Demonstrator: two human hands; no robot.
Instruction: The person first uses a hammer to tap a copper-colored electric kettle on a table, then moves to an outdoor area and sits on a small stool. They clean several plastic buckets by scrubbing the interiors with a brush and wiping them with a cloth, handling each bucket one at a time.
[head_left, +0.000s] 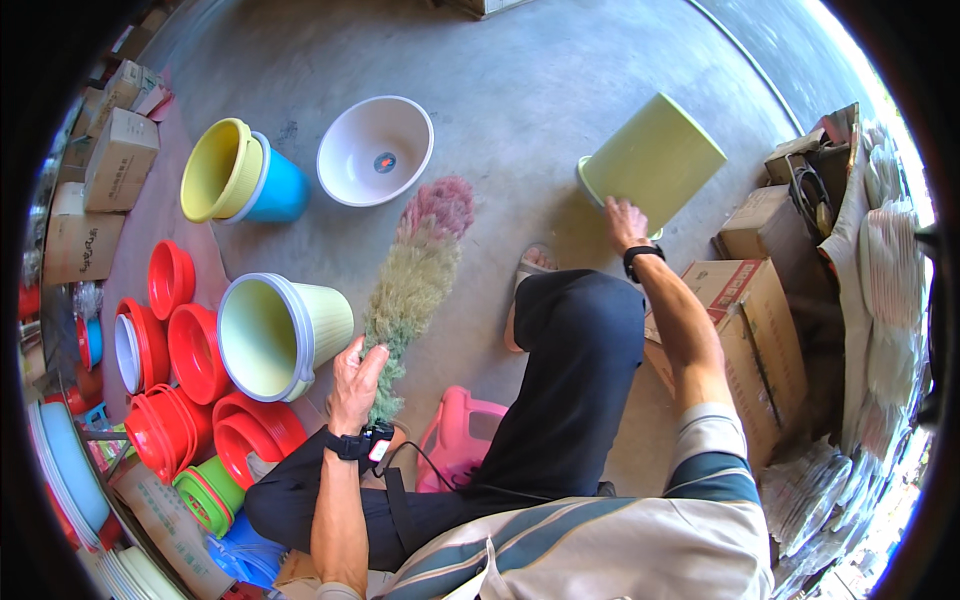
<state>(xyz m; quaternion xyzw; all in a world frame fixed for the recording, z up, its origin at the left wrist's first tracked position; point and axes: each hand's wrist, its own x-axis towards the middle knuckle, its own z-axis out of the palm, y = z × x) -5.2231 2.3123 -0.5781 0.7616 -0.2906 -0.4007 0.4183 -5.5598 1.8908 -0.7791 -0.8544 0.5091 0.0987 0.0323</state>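
Observation:
My left hand (358, 379) is closed around the green end of a fluffy duster (415, 277), whose tan middle and pink tip point away from me. My right hand (627, 225) grips the rim of a yellow-green plastic bucket (660, 161), tilted on its side at the right. A white plastic basin (375, 150) lies on the floor ahead. To its left, a yellow bucket (217, 171) is nested in a blue one (281, 184). A pale green bucket with a grey rim (322, 307) lies on its side near my left hand.
Red plastic basins (199, 352) crowd the left side, with green baskets (210, 495) nearer me. Cardboard boxes stand at the left (120, 161) and right (757, 360). A pink plastic stool (442, 427) is by my legs. Wrapped stacks (892, 270) line the right edge.

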